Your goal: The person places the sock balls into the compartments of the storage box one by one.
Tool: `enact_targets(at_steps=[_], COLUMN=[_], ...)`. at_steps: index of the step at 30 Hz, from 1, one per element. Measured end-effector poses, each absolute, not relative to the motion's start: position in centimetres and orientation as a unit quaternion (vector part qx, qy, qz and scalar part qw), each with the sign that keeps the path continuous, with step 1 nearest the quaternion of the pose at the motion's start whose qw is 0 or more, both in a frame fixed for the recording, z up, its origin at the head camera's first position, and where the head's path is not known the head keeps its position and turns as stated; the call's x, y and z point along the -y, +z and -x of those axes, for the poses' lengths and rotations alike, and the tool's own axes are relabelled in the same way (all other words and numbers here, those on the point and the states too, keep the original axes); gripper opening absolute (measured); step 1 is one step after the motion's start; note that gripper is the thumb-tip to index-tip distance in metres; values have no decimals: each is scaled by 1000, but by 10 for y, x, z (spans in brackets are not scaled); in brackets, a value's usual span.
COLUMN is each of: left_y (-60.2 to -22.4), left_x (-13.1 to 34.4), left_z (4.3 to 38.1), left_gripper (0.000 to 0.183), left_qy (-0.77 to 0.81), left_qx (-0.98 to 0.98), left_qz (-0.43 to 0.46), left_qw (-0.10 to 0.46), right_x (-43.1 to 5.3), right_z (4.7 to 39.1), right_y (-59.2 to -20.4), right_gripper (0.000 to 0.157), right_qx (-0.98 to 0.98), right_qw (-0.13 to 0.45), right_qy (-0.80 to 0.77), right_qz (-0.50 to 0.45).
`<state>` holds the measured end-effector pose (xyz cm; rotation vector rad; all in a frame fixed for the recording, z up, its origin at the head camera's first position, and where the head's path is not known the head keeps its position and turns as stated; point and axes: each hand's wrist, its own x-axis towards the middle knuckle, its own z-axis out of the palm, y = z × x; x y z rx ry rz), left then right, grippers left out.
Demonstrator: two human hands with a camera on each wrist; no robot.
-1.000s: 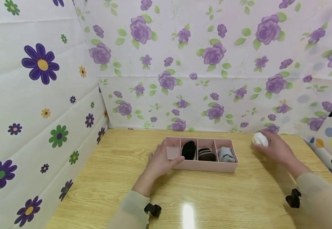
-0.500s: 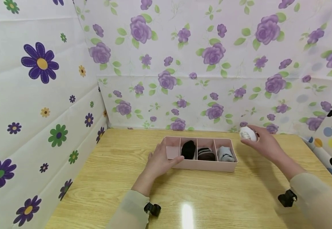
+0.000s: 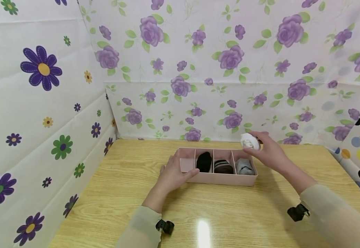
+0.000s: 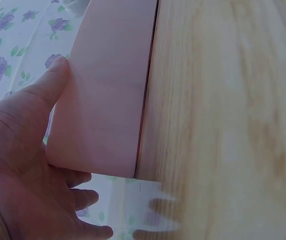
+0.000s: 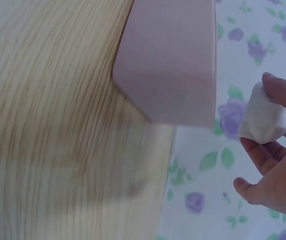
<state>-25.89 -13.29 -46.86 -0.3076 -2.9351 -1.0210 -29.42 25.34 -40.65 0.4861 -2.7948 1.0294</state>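
In the head view a long pink divided box [image 3: 225, 179] sits on the table. Rolled socks fill three compartments: a black one [image 3: 204, 162], a brown striped one [image 3: 223, 167] and a grey one [image 3: 244, 167]. The leftmost compartment holds nothing. My left hand [image 3: 171, 175] rests at the box's left end, thumb at the front rim and straight fingers past the end, as the left wrist view shows. My right hand [image 3: 270, 151] pinches a white rolled sock [image 3: 249, 141] above the box's right back corner; the right wrist view shows this sock [image 5: 265, 116] between thumb and fingers.
The wooden table [image 3: 223, 213] extends around the box. Behind it hangs a white cloth with purple roses [image 3: 180, 86], and a flowered cloth [image 3: 43, 120] stands on the left. A dotted cloth [image 3: 358, 148] borders the right side.
My right hand has carried the white rolled sock leftward and slightly up, from right of the box to over its right end. My left hand and the box have stayed in place.
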Motion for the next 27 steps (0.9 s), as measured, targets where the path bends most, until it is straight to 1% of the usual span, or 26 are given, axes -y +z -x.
enact_targets(at_steps=[9, 17, 23, 27], left_y=[-468, -466, -466, -465], left_x=[133, 133, 133, 133], left_z=[258, 258, 258, 258], left_gripper=[123, 122, 122, 122], left_qy=[-325, -326, -331, -334], left_qx=[941, 941, 939, 937], left_qz=[93, 94, 96, 97], left_qw=[4, 5, 7, 5], right_x=[-221, -192, -169, -156], right_z=[293, 296, 294, 294], right_y=[-402, -406, -414, -415], right_gripper=[78, 72, 74, 73], right_qx=[911, 901, 893, 889], right_qw=[41, 37, 17, 14], right_qy=[375, 388, 406, 415], right_qz=[-169, -189, -191, -193])
